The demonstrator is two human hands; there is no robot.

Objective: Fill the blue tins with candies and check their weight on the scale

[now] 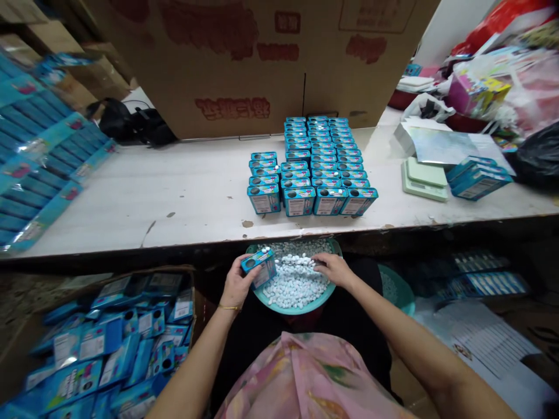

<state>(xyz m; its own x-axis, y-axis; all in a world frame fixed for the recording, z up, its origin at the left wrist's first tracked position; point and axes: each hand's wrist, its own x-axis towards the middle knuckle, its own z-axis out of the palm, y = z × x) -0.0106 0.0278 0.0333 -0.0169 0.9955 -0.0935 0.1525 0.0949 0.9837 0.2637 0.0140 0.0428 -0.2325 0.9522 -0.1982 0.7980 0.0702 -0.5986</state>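
head view: at left, a carton (pixel 198 297) holds jumbled blue packs (pixel 109 334). the fingers of my left hand (pixel 238 284) grip a small blue box (pixel 264 269), tilted, over the left side of a teal basin (pixel 301 309) of white pellets (pixel 292 285). beyond, on the worktop (pixel 196 186), stand rows of similar boxes (pixel 323 166). at the basin's right, my right hand (pixel 336 271) touches the pellets, fingers bent; i cannot tell whether they pinch any.
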